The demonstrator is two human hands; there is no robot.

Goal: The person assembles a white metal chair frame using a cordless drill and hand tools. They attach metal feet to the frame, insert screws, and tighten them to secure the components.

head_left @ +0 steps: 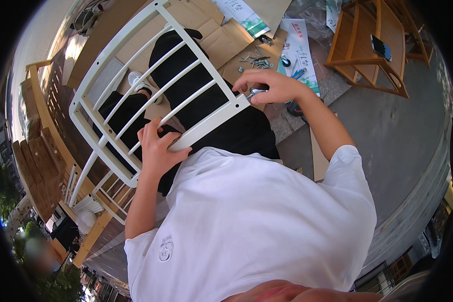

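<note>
Closest to us, below the white T-shirt, our left hand is curled around the near rail of a white slatted frame, with the thumb laid along the rail. The frame rests tilted across our legs in black trousers, its far side reaching out over cardboard. At the rail's right end, our right hand pinches a silvery metal fitting between thumb and fingers (whether it sits in the rail or only touches the end, we cannot tell). The likeliest trouble, we judge, is the fitting going in crooked if the frame rocks on our soft laps, since only the left hand steadies it. A loosened pinch could drop the fitting among the loose screws just beyond, where it would be hard to pick out. Farther off lie a black caster and blue-handled pliers; past them, a phone rests on brown wooden furniture, where a knock might send it sliding.
</note>
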